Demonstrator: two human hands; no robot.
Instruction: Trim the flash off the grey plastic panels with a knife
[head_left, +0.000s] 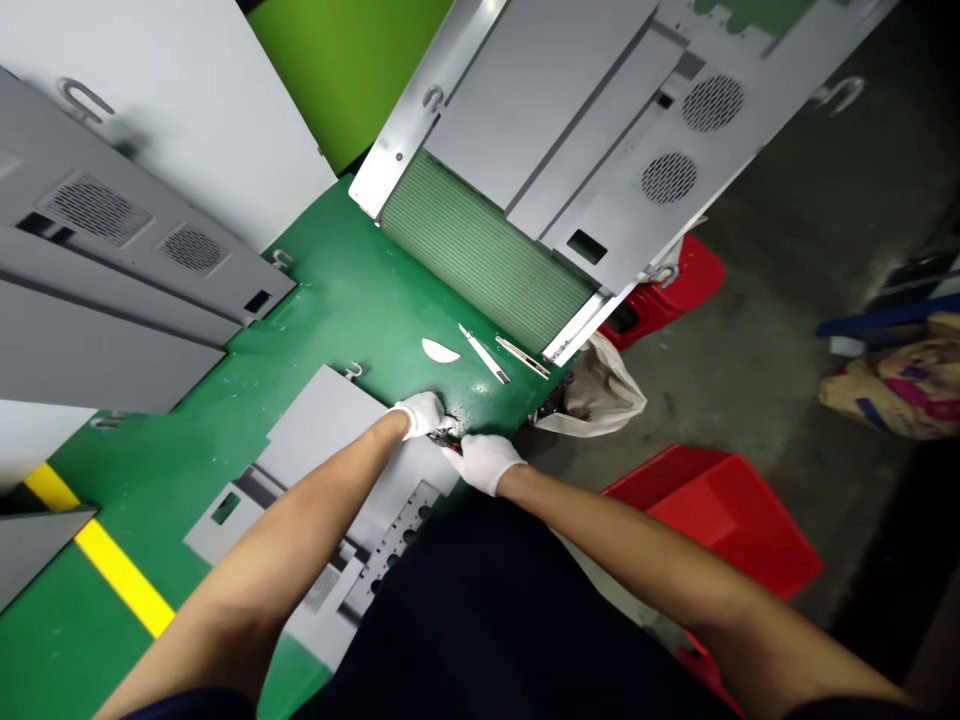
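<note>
A grey plastic panel (337, 420) with cut-outs lies on the green tabletop, close in front of my body. At the panel's far right corner, my left hand (421, 412) in a white glove is closed, its fingers curled at the edge, partly hidden. My right hand (487, 462), also gloved, is wrapped round small red-handled pliers (454, 446) whose dark metal end points to that same corner. Just beyond the hands lie a white half-round piece (440, 351), a slim white knife (484, 353) and tweezers (523, 356).
A conveyor with a ribbed green belt (480, 260) stands ahead, bearing a large grey panel (555, 90). More grey panels (112, 270) lean at left. An open white sack (600, 390) and a red bin (720, 510) sit right of the table.
</note>
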